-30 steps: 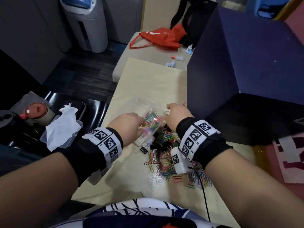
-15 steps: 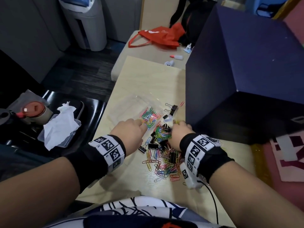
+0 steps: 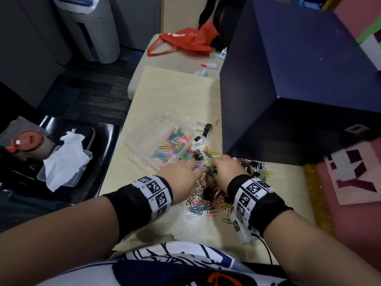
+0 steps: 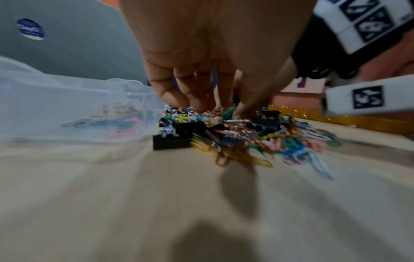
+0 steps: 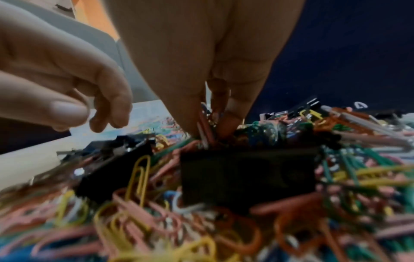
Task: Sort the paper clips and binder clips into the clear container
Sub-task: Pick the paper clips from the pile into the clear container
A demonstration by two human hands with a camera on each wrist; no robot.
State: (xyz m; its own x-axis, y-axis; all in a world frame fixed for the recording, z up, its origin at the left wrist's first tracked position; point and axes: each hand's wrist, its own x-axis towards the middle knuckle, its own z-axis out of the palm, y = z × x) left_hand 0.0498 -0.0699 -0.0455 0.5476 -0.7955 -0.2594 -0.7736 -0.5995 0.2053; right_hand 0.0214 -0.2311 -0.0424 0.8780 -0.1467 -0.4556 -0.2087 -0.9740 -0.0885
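Both hands are down in the clip pile (image 3: 208, 195). Right hand (image 3: 227, 171) pinches a pink clip (image 5: 205, 131) off the heap with its fingertips; left hand (image 3: 181, 178) has curled fingers digging into the clips, can't tell if it's got one. Just past the left hand sits the container (image 3: 144, 141), some clips in it. Binder clips (image 3: 204, 129) lie beyond.

— What sits at the far end?
— A red bag (image 3: 186, 41), with a dark blue box (image 3: 292, 83) to the right.
— And left of the table (image 3: 165, 96)?
— A crumpled tissue (image 3: 64, 157) on a black tray (image 3: 103, 141), beside a red-lidded cup (image 3: 28, 141).
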